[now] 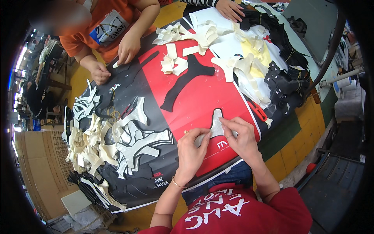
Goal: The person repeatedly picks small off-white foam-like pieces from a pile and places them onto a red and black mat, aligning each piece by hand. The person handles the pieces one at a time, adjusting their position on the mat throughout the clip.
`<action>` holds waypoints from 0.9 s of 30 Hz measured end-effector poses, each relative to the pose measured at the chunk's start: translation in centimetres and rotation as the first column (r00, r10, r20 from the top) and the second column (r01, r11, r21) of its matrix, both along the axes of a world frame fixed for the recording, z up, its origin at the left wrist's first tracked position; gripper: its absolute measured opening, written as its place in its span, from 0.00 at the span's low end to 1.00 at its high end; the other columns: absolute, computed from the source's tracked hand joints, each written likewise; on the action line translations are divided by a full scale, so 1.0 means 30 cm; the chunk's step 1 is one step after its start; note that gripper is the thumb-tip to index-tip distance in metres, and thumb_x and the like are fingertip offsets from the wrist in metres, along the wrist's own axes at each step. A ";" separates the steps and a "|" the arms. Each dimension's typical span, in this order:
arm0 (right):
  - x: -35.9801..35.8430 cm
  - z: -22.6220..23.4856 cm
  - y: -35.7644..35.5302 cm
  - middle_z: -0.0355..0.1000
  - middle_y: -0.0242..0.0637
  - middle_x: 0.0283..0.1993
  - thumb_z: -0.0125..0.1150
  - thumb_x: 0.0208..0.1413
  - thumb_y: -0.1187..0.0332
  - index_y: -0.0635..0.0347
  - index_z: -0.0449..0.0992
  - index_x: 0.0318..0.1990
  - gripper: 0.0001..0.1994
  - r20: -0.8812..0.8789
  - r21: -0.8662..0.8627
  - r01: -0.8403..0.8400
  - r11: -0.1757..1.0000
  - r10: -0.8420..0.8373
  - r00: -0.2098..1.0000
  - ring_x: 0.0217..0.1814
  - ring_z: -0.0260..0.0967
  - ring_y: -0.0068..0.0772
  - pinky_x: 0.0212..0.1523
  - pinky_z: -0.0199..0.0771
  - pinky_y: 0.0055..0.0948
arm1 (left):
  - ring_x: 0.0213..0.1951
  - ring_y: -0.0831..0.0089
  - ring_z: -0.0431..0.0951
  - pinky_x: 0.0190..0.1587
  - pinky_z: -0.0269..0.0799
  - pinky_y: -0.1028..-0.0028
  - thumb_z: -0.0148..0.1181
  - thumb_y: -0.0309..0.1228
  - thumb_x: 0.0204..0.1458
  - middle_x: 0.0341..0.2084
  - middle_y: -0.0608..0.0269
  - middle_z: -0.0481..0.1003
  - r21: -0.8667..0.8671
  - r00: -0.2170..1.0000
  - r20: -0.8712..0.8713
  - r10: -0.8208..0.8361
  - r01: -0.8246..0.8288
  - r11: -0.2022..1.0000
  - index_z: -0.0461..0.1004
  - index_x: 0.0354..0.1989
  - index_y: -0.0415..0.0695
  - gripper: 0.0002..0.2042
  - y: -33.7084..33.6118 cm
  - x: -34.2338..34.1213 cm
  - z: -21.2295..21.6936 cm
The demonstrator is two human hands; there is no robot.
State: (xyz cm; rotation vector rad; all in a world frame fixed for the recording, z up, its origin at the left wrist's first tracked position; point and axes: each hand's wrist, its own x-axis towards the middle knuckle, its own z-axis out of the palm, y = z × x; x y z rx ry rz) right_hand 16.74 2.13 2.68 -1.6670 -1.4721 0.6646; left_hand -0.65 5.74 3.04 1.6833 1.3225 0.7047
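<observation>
Near the front edge of the table, both my hands pinch a Y-shaped fabric piece (217, 124), pale grey on top with a black border. My left hand (191, 151) has its thumb and fingers closed on the left arm of the piece. On the other side, the fingers of my right hand (242, 137) close on its right edge. The piece lies over a red printed sheet (202, 105). Farther off on that sheet rests a plain black piece (189, 78) of similar shape. To the left of my hands sits a pile of grey-and-black pieces (146, 143).
Cream fabric pieces (93, 150) heap at the left. Red-handled snips (258, 112) lie at the right edge. Black bundles (286, 80) and more cream pieces (206, 35) cover the far side. Across the table a person in orange (113, 27) works; another person's hand (230, 9) rests beyond.
</observation>
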 end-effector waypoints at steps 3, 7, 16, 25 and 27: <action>0.003 0.002 -0.001 0.75 0.44 0.31 0.60 0.56 0.80 0.67 0.80 0.50 0.14 0.012 -0.045 -0.013 0.999 0.013 1.000 0.29 0.74 0.35 0.31 0.72 0.30 | 0.36 0.69 0.84 0.43 0.76 0.73 0.65 0.25 0.54 0.30 0.52 0.83 0.016 1.000 -0.012 -0.005 0.005 1.000 0.81 0.38 0.34 0.07 0.001 0.003 -0.001; -0.001 0.000 0.001 0.73 0.44 0.31 0.58 0.54 0.82 0.67 0.80 0.52 0.17 0.038 -0.055 -0.023 0.998 0.025 0.999 0.30 0.74 0.36 0.33 0.73 0.31 | 0.36 0.67 0.85 0.43 0.76 0.72 0.65 0.24 0.54 0.31 0.52 0.83 0.029 0.999 -0.041 -0.009 0.010 1.000 0.81 0.38 0.34 0.07 0.000 0.005 0.003; -0.025 0.001 0.018 0.67 0.46 0.29 0.56 0.51 0.81 0.62 0.78 0.56 0.22 0.220 -0.101 -0.014 0.995 0.036 0.975 0.28 0.70 0.45 0.33 0.72 0.39 | 0.35 0.62 0.84 0.42 0.76 0.70 0.65 0.24 0.53 0.30 0.51 0.82 0.063 0.999 -0.044 0.004 -0.001 0.998 0.81 0.37 0.35 0.06 0.002 0.012 0.008; 0.064 0.055 0.055 0.68 0.40 0.24 0.61 0.60 0.74 0.62 0.75 0.59 0.19 0.018 -0.212 -0.156 0.965 0.163 0.986 0.22 0.64 0.28 0.27 0.67 0.28 | 0.35 0.48 0.80 0.38 0.73 0.59 0.63 0.28 0.54 0.29 0.48 0.79 0.074 0.996 -0.072 -0.047 0.052 0.996 0.81 0.37 0.40 0.06 0.012 0.007 -0.003; 0.084 0.066 0.039 0.68 0.35 0.25 0.62 0.62 0.72 0.64 0.73 0.60 0.19 -0.154 -0.266 -0.176 0.948 0.139 0.978 0.22 0.62 0.19 0.26 0.65 0.23 | 0.34 0.49 0.79 0.37 0.72 0.59 0.64 0.28 0.54 0.29 0.48 0.79 0.101 0.996 -0.074 -0.044 0.051 0.994 0.81 0.37 0.40 0.06 0.009 0.007 -0.006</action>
